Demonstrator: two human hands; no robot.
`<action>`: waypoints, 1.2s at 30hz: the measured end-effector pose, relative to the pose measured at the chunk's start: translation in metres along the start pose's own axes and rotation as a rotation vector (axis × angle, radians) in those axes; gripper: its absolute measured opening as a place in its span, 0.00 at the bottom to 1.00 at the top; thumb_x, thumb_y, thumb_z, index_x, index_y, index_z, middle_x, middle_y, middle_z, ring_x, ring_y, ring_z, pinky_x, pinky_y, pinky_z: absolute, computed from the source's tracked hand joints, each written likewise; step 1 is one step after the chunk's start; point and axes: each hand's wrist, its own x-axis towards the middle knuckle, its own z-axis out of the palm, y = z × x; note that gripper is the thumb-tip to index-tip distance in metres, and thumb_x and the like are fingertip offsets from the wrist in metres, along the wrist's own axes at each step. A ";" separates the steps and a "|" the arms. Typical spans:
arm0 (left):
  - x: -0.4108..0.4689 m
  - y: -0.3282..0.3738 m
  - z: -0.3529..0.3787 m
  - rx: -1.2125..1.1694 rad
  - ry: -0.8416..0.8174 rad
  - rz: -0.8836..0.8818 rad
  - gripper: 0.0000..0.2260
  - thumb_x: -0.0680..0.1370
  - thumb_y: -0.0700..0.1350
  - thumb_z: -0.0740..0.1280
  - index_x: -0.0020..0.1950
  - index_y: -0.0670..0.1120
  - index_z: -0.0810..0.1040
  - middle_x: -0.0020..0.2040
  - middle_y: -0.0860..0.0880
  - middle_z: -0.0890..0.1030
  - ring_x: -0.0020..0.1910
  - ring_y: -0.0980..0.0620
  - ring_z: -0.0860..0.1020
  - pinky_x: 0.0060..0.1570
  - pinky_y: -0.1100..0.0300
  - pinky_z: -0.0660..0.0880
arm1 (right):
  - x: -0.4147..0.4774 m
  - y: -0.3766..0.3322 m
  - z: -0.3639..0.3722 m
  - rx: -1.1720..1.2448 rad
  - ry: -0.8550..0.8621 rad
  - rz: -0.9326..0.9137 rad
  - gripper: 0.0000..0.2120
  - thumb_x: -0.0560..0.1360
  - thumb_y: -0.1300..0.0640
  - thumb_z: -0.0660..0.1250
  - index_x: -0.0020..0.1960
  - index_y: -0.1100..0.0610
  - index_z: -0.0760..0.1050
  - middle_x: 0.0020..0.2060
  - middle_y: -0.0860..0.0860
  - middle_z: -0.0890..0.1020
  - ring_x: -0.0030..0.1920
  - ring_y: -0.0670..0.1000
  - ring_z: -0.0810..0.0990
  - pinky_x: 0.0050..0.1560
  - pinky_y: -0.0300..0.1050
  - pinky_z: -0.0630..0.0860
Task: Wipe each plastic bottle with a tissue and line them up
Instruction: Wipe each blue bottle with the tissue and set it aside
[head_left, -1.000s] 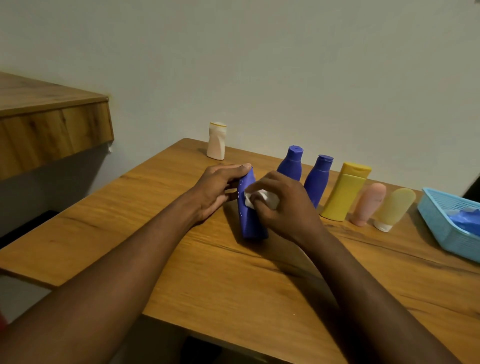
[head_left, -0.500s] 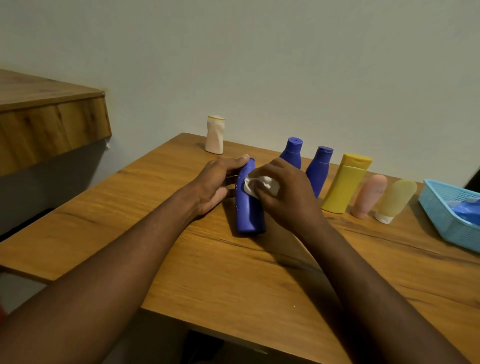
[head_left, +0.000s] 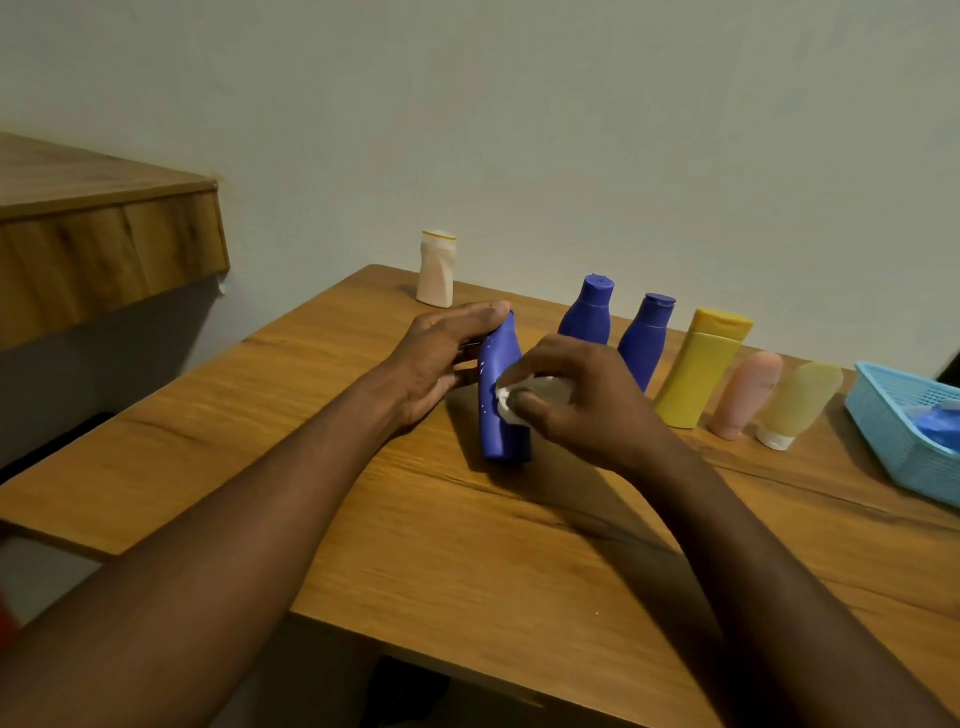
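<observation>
A blue plastic bottle (head_left: 497, 410) stands on the wooden table (head_left: 467, 545), tilted slightly. My left hand (head_left: 441, 358) grips its upper part from the left. My right hand (head_left: 576, 400) holds a crumpled white tissue (head_left: 511, 402) pressed against the bottle's right side. Behind stands a row: two blue bottles (head_left: 589, 312) (head_left: 647, 338), a yellow bottle (head_left: 698, 369), a pink tube (head_left: 745, 395) and a pale yellow tube (head_left: 797, 402). A white bottle (head_left: 437, 268) stands apart at the far left corner.
A light blue plastic basket (head_left: 893, 431) with something blue inside sits at the right edge. A wooden shelf (head_left: 104, 244) juts out at the left, above table height. A wall runs right behind the row of bottles.
My right hand has slid the tissue down from the bottle's upper part to its middle. The left hand keeps its grip near the top; the bottle has tipped slightly.
</observation>
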 end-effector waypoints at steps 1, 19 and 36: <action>0.000 0.000 0.000 -0.003 -0.011 0.003 0.15 0.79 0.51 0.73 0.62 0.46 0.85 0.54 0.48 0.86 0.57 0.47 0.82 0.60 0.50 0.82 | 0.002 0.000 0.002 -0.029 0.079 -0.015 0.08 0.75 0.57 0.73 0.53 0.49 0.82 0.48 0.43 0.80 0.48 0.43 0.79 0.48 0.36 0.75; -0.001 0.001 0.005 0.008 0.066 0.081 0.14 0.74 0.49 0.78 0.57 0.45 0.87 0.47 0.50 0.86 0.49 0.48 0.83 0.59 0.42 0.82 | -0.004 -0.017 0.005 -0.027 -0.057 -0.146 0.10 0.75 0.55 0.72 0.56 0.48 0.82 0.50 0.43 0.79 0.51 0.43 0.78 0.49 0.36 0.75; -0.007 0.004 0.014 0.057 -0.110 -0.001 0.14 0.82 0.48 0.69 0.66 0.46 0.83 0.60 0.45 0.85 0.62 0.47 0.82 0.62 0.50 0.78 | 0.005 -0.013 0.008 -0.038 0.414 0.010 0.07 0.78 0.54 0.70 0.55 0.53 0.81 0.48 0.43 0.77 0.48 0.37 0.75 0.48 0.29 0.70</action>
